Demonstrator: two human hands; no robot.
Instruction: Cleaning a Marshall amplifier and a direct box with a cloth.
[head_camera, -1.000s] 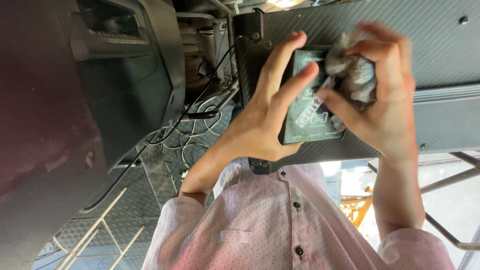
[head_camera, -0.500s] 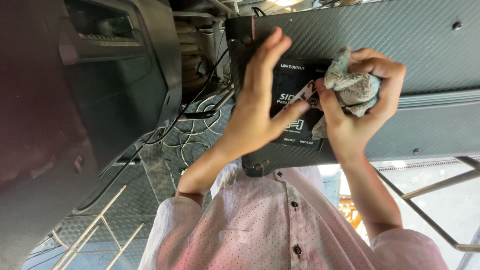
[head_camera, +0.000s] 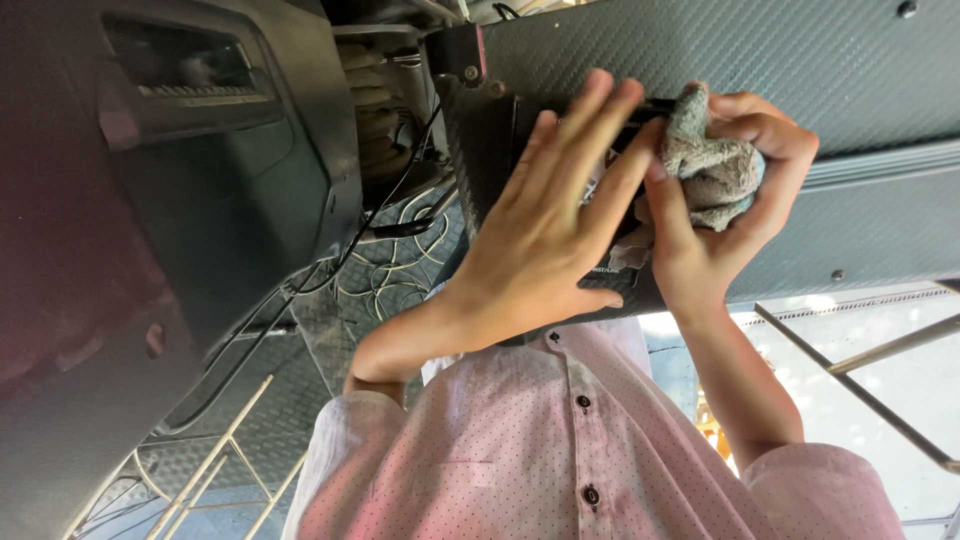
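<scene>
A black box-shaped device (head_camera: 490, 150) with a pale label sits against a dark woven-pattern panel (head_camera: 780, 50). My left hand (head_camera: 550, 220) lies flat across the device's face, fingers spread and pointing up, hiding most of the label. My right hand (head_camera: 730, 210) is closed around a crumpled grey-green cloth (head_camera: 710, 165) and presses it against the device's right side, just beside my left fingertips. My pink dotted shirt (head_camera: 560, 450) fills the bottom of the view.
A large dark moulded housing (head_camera: 200, 200) stands at the left. Loose cables (head_camera: 400, 260) lie on a ribbed floor mat below the device. Thin metal rods (head_camera: 860, 370) cross at the lower right, and more rods (head_camera: 220, 460) at the lower left.
My left hand has slid from the device's left edge to lie flat over its face, covering the label. The right hand with the cloth has shifted slightly up and right.
</scene>
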